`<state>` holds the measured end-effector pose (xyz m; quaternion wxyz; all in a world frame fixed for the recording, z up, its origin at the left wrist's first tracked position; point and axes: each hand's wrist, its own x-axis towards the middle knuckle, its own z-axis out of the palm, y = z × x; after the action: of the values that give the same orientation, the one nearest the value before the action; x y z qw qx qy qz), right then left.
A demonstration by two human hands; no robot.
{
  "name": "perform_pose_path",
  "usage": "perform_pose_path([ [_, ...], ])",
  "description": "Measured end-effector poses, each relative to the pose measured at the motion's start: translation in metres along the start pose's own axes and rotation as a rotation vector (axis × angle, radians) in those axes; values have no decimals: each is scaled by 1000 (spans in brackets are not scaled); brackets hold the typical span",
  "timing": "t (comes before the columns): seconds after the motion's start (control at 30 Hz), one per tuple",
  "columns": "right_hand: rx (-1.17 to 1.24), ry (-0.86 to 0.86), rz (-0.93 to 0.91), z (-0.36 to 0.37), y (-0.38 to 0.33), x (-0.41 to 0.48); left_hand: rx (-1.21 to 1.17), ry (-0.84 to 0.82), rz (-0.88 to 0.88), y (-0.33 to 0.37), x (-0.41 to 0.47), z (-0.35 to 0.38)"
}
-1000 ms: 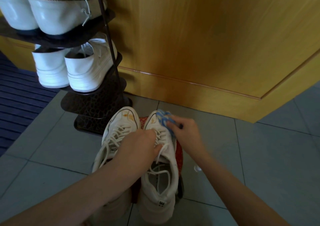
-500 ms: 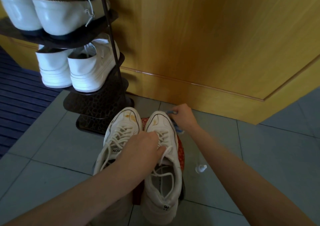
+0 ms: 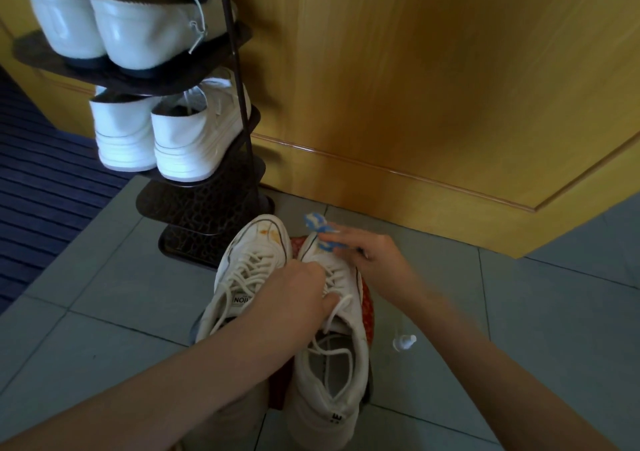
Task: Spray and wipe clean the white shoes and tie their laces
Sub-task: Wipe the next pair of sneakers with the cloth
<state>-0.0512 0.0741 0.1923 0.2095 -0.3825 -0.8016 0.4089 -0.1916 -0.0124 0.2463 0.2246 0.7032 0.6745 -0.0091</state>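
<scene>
Your left hand [image 3: 298, 298] lies over the lacing of the right sneaker [image 3: 334, 374]. Its fingers are curled down on it and the thumb is pushed against the side of the tongue, so it grips the shoe; whether it also pinches a lace, I cannot tell. Your right hand [image 3: 375, 258] pinches a blue and white cloth [image 3: 316, 223] at the toe of this same sneaker, and the picture is blurred there. Both sneakers stand side by side on the floor tiles [image 3: 519, 312], toes toward the wooden cabinet [image 3: 415, 104], on a red patterned thing [image 3: 366, 307] that I cannot name. I judge that you are in the wiping step, at the toe cap. To do it well, press the shoe down firmly with the left hand so that it does not slide on the red layer. Wipe with short strokes from the toe toward the side, with a clean part of the cloth turned to the surface. The left sneaker [image 3: 242, 270] shows orange stains [image 3: 268, 232] on its toe, so it probably needs more spray. The small white spray bottle [image 3: 403, 342] lies on the tiles just beside your right forearm. The laces of both shoes look loose, so the tying is not yet done.
</scene>
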Motion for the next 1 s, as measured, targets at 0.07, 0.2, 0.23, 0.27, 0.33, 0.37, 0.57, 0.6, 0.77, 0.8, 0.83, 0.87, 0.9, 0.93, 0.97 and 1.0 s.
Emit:
perform_pose_path([
  [0.07,11,-29,-58,1,3,-17,-6,3,-11,0,1,2],
  [0.2,40,-158,-111,-4,-5,-8,22,23,-32,2,-3,4],
  [0.23,-37,-198,-131,-4,-9,1,31,20,-28,3,-4,3],
  [0.27,-125,-233,-164,-3,-11,11,32,19,-22,3,-4,2],
  [0.33,-267,-253,-249,-2,-12,28,9,19,-19,3,-3,-2],
  [0.37,-324,-238,-273,-3,-9,34,-2,21,-23,2,-3,-3],
  [0.57,-359,36,-38,-20,2,49,-22,17,-34,3,-5,1],
  [0.6,-290,44,2,-19,0,45,-26,19,-33,2,-6,1],
  [0.77,-187,-72,-90,-3,-9,17,-33,46,-19,1,-3,2],
  [0.8,-201,-21,-61,-5,-1,17,-49,57,-23,0,-4,2],
  [0.83,-211,31,7,-9,5,18,-70,70,-33,0,-4,2],
  [0.87,-216,71,101,-14,10,19,-93,78,-47,-1,-5,2],
  [0.9,-186,103,184,-18,14,17,-115,76,-62,-1,-6,2],
  [0.93,-117,137,230,-21,17,14,-128,71,-73,-1,-7,3],
  [0.97,-30,175,240,-23,15,9,-130,68,-80,-1,-8,3],
  [1.0,52,213,212,-24,10,4,-129,72,-83,-1,-9,3],
])
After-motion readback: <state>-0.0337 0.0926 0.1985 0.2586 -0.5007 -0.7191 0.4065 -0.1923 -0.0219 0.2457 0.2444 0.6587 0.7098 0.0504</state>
